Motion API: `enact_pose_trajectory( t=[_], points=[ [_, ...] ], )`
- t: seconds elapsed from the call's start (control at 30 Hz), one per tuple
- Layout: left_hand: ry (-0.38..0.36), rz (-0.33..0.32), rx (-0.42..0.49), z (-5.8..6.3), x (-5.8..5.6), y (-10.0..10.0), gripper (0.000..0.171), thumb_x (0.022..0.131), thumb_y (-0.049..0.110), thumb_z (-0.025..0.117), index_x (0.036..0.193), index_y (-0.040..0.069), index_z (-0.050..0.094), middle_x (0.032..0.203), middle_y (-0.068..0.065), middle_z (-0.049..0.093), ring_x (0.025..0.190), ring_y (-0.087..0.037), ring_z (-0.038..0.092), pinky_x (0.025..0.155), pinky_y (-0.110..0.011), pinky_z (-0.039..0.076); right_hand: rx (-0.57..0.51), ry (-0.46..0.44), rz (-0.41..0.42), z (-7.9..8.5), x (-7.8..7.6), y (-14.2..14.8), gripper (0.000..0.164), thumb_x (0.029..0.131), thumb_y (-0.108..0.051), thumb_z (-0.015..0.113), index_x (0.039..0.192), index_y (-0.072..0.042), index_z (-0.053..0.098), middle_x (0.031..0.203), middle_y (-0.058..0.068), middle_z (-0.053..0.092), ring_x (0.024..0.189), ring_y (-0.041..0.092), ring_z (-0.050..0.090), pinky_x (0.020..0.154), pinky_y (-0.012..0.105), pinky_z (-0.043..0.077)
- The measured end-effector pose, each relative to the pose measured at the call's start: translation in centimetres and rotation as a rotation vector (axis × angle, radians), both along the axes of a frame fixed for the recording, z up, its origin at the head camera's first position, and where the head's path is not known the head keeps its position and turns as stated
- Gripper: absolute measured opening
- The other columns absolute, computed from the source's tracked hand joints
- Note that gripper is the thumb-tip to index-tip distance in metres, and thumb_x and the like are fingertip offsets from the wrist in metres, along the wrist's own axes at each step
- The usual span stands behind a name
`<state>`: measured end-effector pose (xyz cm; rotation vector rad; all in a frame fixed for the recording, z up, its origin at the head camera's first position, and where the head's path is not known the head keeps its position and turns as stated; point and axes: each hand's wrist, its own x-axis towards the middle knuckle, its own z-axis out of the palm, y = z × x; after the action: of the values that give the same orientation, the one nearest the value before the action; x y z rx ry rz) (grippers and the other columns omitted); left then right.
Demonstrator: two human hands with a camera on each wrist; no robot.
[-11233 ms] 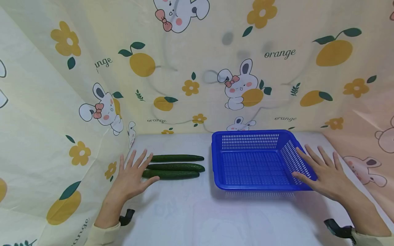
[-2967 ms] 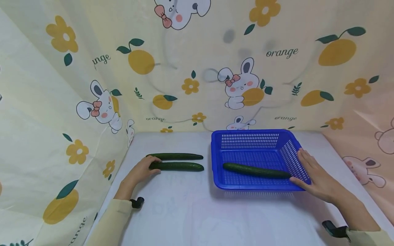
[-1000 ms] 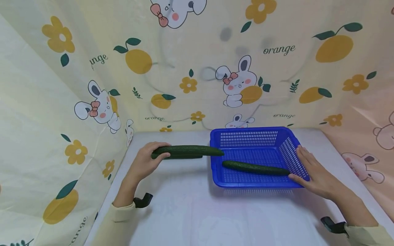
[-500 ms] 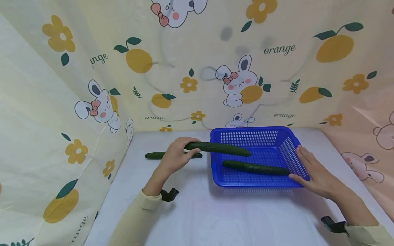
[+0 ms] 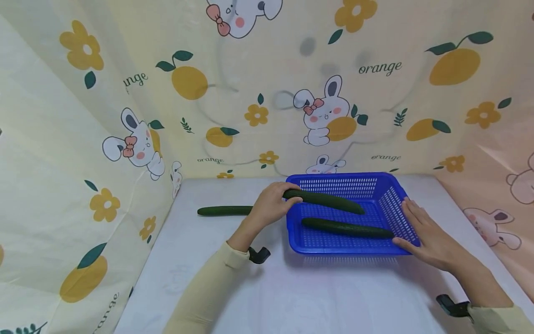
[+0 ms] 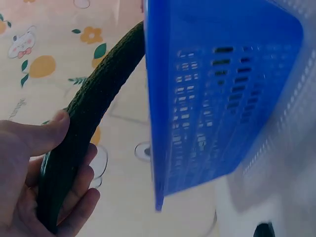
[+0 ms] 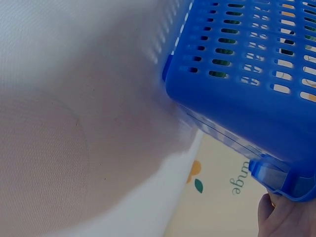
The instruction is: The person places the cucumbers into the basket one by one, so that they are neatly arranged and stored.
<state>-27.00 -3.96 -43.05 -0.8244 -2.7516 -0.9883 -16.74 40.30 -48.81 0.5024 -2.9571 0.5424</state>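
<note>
My left hand point(image 5: 271, 204) grips one end of a dark green cucumber point(image 5: 329, 200), thumb on one side and fingers curled round the other, as the left wrist view also shows. The held cucumber slants over the left part of a blue plastic basket point(image 5: 346, 253), its free end lower, inside the rim. A second cucumber point(image 5: 346, 228) lies on the basket floor near the front. To the left, a third cucumber point(image 5: 224, 211) lies on the table, its right end hidden behind my left hand. My right hand point(image 5: 429, 236) rests on the basket's right rim, fingers fairly straight.
The white-covered table point(image 5: 267, 297) carries the basket at its back right. A patterned cloth point(image 5: 250, 93) with rabbits and oranges hangs behind and along both sides. A dark wrist-worn device point(image 5: 259, 255) sits on the left wrist, with another device point(image 5: 452, 306) on the right.
One cucumber came to lie in the basket earlier. My left hand then took a second from the table and carried it right, over the basket. My right hand stays at the rim.
</note>
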Motion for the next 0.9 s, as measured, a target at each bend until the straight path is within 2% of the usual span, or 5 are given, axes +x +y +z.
enact_pose_trajectory(
  t=[0.13, 0.27, 0.53, 0.77, 0.9],
  points=[
    [-0.013, -0.004, -0.038, -0.4, -0.8, 1.7, 0.039, 0.104, 0.040, 0.073, 0.134, 0.016, 0.075, 0.137, -0.003, 0.073, 0.135, -0.024, 0.063, 0.116, -0.043, 0.049, -0.009, -0.011, -0.001, -0.1, -0.1, -0.1, 0.104, 0.101, -0.045, 0.067, 0.172, -0.004, 0.003, 0.179, 0.022, -0.002, 0.165, 0.041, -0.006, 0.123, 0.077, 0.006],
    [-0.028, -0.013, -0.041, -1.0, -1.5, 3.1, 0.038, 0.103, 0.040, 0.074, 0.133, 0.016, 0.076, 0.136, -0.002, 0.074, 0.134, -0.023, 0.064, 0.116, -0.040, 0.050, -0.008, -0.015, -0.007, -0.3, -0.2, -0.1, 0.104, 0.101, -0.046, 0.067, 0.172, -0.004, 0.003, 0.179, 0.022, -0.003, 0.165, 0.042, -0.006, 0.124, 0.076, 0.003],
    [-0.119, -0.013, -0.043, -1.7, -1.8, 5.2, 0.039, 0.103, 0.040, 0.075, 0.133, 0.016, 0.075, 0.137, -0.001, 0.073, 0.132, -0.021, 0.066, 0.112, -0.040, 0.053, -0.009, -0.014, -0.005, -0.4, -0.1, 0.0, 0.104, 0.101, -0.046, 0.067, 0.172, -0.004, 0.003, 0.179, 0.022, -0.002, 0.165, 0.043, -0.005, 0.123, 0.077, 0.004],
    [-0.179, -0.030, -0.064, -2.6, -2.2, 6.8, 0.036, 0.103, 0.040, 0.074, 0.130, 0.016, 0.077, 0.130, -0.001, 0.076, 0.108, -0.016, 0.067, 0.088, -0.031, 0.057, -0.016, -0.016, -0.010, -0.1, -0.1, -0.1, 0.104, 0.101, -0.046, 0.068, 0.172, -0.004, 0.004, 0.179, 0.021, -0.002, 0.165, 0.042, -0.005, 0.122, 0.078, 0.008],
    [-0.203, -0.067, -0.094, -3.4, -2.5, 7.5, 0.034, 0.105, 0.039, 0.072, 0.131, 0.017, 0.076, 0.130, 0.000, 0.075, 0.110, -0.014, 0.066, 0.093, -0.031, 0.055, -0.013, -0.018, -0.015, 0.0, 0.0, 0.0, 0.104, 0.101, -0.046, 0.068, 0.172, -0.003, 0.004, 0.179, 0.022, -0.002, 0.165, 0.042, -0.005, 0.121, 0.080, 0.011]
  ],
)
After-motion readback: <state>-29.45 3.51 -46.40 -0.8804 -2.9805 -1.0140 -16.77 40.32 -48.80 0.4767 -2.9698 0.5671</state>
